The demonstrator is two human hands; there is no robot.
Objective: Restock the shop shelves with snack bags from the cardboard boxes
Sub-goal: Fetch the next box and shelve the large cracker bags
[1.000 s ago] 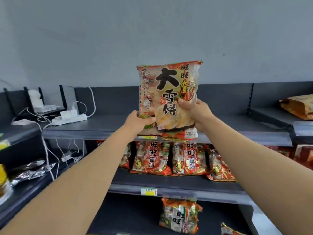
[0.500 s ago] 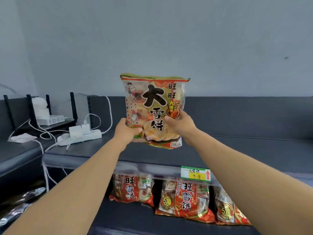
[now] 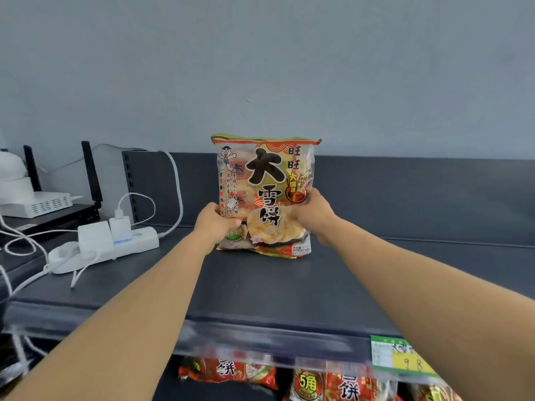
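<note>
Lowered onto the top shelf (image 3: 260,290), the snack bag (image 3: 265,195) stands upright, left hand (image 3: 215,227) and right hand (image 3: 314,215) clamped on its sides; a power strip (image 3: 127,241) lies to its left.

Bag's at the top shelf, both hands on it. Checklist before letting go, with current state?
1. Snack bag upright, label facing out: ok.
2. Bottom edge down on the top shelf: it looks seated, but whether the shelf takes its full weight: cannot tell.
3. Left hand grips the lower left edge, right hand grips the right side: ok.
4. Bag apart from the power strip and its cables on the left: ok.
5. Gap between bag and back panel, for leaning: cannot tell, hidden by the bag.
</note>
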